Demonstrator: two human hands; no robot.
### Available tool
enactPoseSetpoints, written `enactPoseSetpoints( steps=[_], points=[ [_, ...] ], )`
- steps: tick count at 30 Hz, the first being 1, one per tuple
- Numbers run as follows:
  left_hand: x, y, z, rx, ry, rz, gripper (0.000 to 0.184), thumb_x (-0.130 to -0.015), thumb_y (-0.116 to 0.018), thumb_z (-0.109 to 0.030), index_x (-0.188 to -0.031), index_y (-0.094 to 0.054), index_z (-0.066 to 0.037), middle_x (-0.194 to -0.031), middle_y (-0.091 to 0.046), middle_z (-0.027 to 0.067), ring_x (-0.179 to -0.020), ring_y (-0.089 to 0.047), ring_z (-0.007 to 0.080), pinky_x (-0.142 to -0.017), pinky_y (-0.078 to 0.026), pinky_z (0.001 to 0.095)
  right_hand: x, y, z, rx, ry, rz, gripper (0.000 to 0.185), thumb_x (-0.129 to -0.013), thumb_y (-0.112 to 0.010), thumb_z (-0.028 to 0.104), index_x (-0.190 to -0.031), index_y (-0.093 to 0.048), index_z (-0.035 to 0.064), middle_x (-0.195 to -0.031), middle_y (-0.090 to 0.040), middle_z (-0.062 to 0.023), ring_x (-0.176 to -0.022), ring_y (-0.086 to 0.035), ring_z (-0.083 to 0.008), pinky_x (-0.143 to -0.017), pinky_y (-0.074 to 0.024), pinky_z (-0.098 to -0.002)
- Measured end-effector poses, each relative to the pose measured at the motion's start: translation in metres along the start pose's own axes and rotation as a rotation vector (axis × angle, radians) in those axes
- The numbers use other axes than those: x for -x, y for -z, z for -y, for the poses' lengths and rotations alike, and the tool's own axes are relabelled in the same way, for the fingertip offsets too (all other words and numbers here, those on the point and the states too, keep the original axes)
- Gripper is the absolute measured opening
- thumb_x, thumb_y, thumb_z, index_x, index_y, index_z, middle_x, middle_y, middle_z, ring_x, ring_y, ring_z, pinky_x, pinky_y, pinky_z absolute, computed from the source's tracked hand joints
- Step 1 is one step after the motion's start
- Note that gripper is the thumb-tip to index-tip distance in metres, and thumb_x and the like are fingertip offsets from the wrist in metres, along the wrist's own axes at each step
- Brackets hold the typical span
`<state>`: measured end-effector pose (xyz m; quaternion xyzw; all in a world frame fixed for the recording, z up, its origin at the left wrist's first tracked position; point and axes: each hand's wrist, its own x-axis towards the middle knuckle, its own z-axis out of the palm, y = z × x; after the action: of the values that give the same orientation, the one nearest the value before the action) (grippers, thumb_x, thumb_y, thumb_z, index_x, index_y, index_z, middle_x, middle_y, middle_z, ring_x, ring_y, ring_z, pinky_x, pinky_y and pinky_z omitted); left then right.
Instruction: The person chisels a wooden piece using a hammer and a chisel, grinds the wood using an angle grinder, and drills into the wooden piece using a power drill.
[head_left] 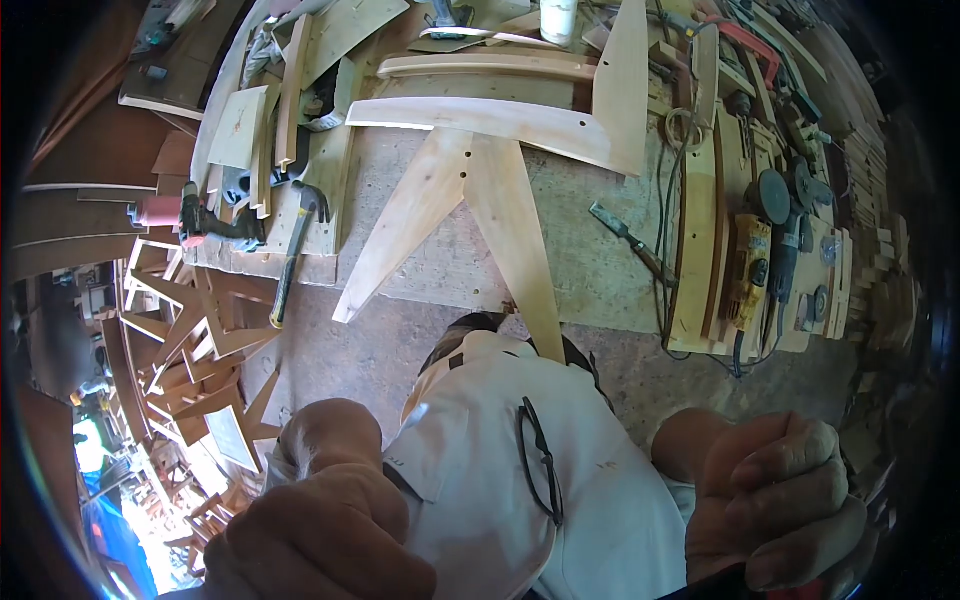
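Note:
Low in the view, my left hand (320, 520) is closed in a fist close to the camera; its fingertips are hidden. My right hand (780, 500) is at the lower right with its fingers curled in. Something dark and red shows at its lower edge, too cut off to make out. Between the hands are a light shirt (620, 490) and dark glasses (540, 460) hanging on it. Beyond them, on the workbench (400, 250), lies a pale wooden piece with two splayed legs (510, 210), below a long tapered board (480, 115) meeting a wide board (622, 100).
A hammer (296, 250) and a drill (215, 222) lie at the bench's left edge. A chisel (632, 243) lies right of the legs. Farther right are a yellow power tool (750, 270), cables and grinders. Wooden frames (185, 320) are piled at the left.

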<state>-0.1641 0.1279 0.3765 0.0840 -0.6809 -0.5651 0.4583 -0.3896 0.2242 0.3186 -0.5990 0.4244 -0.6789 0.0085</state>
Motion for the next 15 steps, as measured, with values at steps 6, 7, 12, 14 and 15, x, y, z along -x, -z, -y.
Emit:
enactPoseSetpoints(
  steps=[6, 7, 12, 14, 15],
  points=[
    [0.004, -0.006, 0.008, 0.078, -0.110, -0.101, 0.014, -0.097, -0.058, -0.022, -0.088, -0.055, -0.011, -0.076, -0.067, 0.0030, -0.059, -0.058, 0.0180, -0.048, -0.041, 0.0303, -0.002, 0.001, -0.002, -0.026, 0.014, 0.038, 0.020, -0.093, -0.071, 0.025, -0.107, -0.058, 0.0244, -0.091, -0.052, 0.0128, -0.070, -0.051, -0.0021, -0.072, -0.0488, -0.0221],
    [0.005, -0.007, 0.009, 0.079, -0.141, -0.118, 0.015, -0.097, -0.058, -0.023, -0.088, -0.054, -0.011, -0.076, -0.068, 0.0027, -0.061, -0.060, 0.0182, -0.048, -0.042, 0.0302, -0.003, 0.000, -0.002, -0.039, 0.013, 0.044, 0.019, -0.093, -0.071, 0.025, -0.106, -0.057, 0.0246, -0.091, -0.051, 0.0126, -0.070, -0.050, -0.0021, -0.072, -0.0487, -0.0221],
    [0.004, -0.005, 0.010, 0.102, -0.118, -0.119, 0.016, -0.099, -0.054, -0.024, -0.087, -0.054, -0.013, -0.079, -0.068, 0.0039, -0.057, -0.056, 0.0182, -0.050, -0.041, 0.0293, 0.000, 0.000, -0.002, -0.032, 0.001, 0.062, 0.018, -0.094, -0.069, 0.024, -0.106, -0.056, 0.0257, -0.092, -0.050, 0.0126, -0.072, -0.049, -0.0030, -0.073, -0.0466, -0.0228],
    [0.013, -0.015, -0.011, -0.073, 0.094, -0.259, 0.015, -0.100, -0.054, -0.023, -0.088, -0.056, -0.014, -0.079, -0.067, 0.0055, -0.055, -0.053, 0.0186, -0.050, -0.040, 0.0289, 0.001, 0.001, 0.000, -0.003, -0.006, 0.077, 0.017, -0.095, -0.068, 0.024, -0.106, -0.055, 0.0260, -0.092, -0.049, 0.0126, -0.073, -0.048, -0.0034, -0.074, -0.0452, -0.0233],
    [0.014, -0.016, -0.011, -0.038, 0.099, -0.276, 0.015, -0.101, -0.053, -0.023, -0.089, -0.056, -0.014, -0.078, -0.066, 0.0063, -0.054, -0.051, 0.0187, -0.050, -0.039, 0.0292, 0.002, 0.002, 0.000, 0.015, -0.007, 0.082, 0.017, -0.095, -0.068, 0.024, -0.106, -0.055, 0.0260, -0.092, -0.049, 0.0125, -0.073, -0.048, -0.0036, -0.074, -0.0446, -0.0235]
  ],
)
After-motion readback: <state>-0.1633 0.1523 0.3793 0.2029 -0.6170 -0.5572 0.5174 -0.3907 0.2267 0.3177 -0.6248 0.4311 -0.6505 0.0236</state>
